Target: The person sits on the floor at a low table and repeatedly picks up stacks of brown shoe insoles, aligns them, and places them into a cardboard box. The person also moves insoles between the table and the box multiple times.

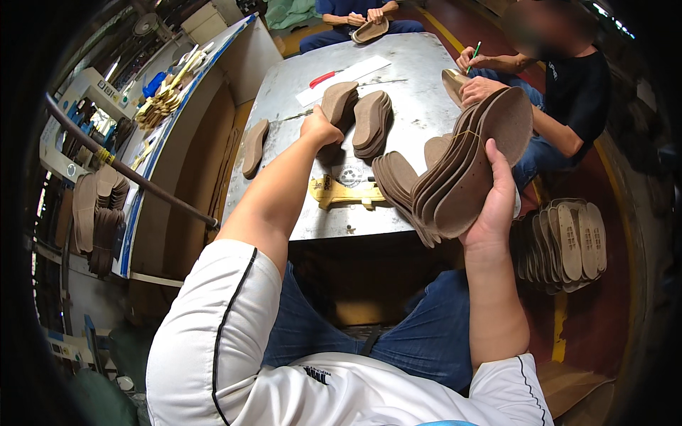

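My right hand (493, 213) holds up a thick bundle of brown shoe insoles (462, 174), tied with a thin band, over the table's right front edge. Around a shorter stack of insoles (341, 94) on the table, my left hand (323, 129) is closed; its fingertips are partly hidden. Another insole stack (372, 121) stands just right of it. One single insole (255, 148) lies to the left. Beside the bundle, more insoles (395, 176) sit at the table's right front corner, partly covered by it.
The metal table (284, 89) carries a yellow template (341, 190), a red-handled tool (322, 79) and a white strip (366, 69). Two people sit beyond and to the right, each handling a sole piece. Insole bundles (565, 241) stand low at right. A workbench (199, 67) and pipe (135, 172) lie left.
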`<control>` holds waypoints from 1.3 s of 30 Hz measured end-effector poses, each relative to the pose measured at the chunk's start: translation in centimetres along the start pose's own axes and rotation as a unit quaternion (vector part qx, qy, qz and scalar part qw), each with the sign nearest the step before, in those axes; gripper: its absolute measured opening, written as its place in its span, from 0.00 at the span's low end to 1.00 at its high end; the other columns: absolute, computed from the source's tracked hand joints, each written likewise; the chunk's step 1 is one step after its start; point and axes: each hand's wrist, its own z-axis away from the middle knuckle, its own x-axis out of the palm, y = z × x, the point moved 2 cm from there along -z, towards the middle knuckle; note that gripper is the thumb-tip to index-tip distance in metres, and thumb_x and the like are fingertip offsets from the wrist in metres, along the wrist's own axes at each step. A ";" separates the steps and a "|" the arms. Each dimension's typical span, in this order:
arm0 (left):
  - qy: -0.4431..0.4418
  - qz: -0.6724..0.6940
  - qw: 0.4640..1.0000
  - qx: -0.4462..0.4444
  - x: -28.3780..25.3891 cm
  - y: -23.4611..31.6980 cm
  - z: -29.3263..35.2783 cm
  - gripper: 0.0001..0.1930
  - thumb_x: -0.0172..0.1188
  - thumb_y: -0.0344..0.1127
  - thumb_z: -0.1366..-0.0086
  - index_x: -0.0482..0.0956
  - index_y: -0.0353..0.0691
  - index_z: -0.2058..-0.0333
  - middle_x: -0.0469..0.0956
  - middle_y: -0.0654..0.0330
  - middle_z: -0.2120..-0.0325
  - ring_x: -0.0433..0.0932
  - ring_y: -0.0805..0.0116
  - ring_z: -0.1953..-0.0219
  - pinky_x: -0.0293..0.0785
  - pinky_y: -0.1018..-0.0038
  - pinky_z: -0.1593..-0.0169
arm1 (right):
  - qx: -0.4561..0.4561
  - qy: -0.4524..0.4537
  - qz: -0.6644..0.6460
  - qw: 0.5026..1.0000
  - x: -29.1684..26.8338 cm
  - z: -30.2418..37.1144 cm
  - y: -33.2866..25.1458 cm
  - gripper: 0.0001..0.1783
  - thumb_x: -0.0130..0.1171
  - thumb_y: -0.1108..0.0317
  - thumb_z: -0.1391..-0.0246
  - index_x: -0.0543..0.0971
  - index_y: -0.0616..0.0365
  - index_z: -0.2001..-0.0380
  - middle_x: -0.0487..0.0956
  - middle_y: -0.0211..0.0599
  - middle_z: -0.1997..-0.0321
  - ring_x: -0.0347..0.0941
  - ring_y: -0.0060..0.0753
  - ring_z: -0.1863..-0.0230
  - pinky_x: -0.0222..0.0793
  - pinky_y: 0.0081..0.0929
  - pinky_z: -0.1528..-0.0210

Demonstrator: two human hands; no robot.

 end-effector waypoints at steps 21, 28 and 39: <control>0.102 0.052 0.984 -0.139 -4.6 -17.1 -3.3 0.46 0.88 0.38 0.55 0.81 0.30 0.35 0.85 0.42 0.38 0.89 0.48 0.40 0.90 0.54 0.45 | 0.008 0.023 -0.008 1.000 0.1 0.8 -0.5 0.21 0.67 0.51 0.24 0.85 0.53 0.40 0.89 0.33 0.47 0.86 0.34 0.48 0.84 0.39 0.41; 0.030 0.096 0.973 -0.207 -5.1 -16.4 -3.8 0.40 0.88 0.35 0.50 0.82 0.22 0.40 0.85 0.39 0.38 0.89 0.41 0.41 0.92 0.38 0.48 | -0.004 0.026 0.007 1.000 0.2 0.8 -0.6 0.19 0.68 0.52 0.25 0.85 0.53 0.42 0.89 0.31 0.48 0.85 0.31 0.48 0.83 0.37 0.41; -0.069 -0.034 0.981 -0.177 -8.2 -16.3 -3.6 0.43 0.89 0.52 0.43 0.85 0.24 0.40 0.87 0.44 0.39 0.87 0.39 0.38 0.84 0.30 0.38 | 0.001 0.013 -0.030 0.999 1.3 1.2 -0.5 0.22 0.67 0.53 0.24 0.84 0.56 0.39 0.90 0.36 0.47 0.88 0.35 0.49 0.86 0.40 0.42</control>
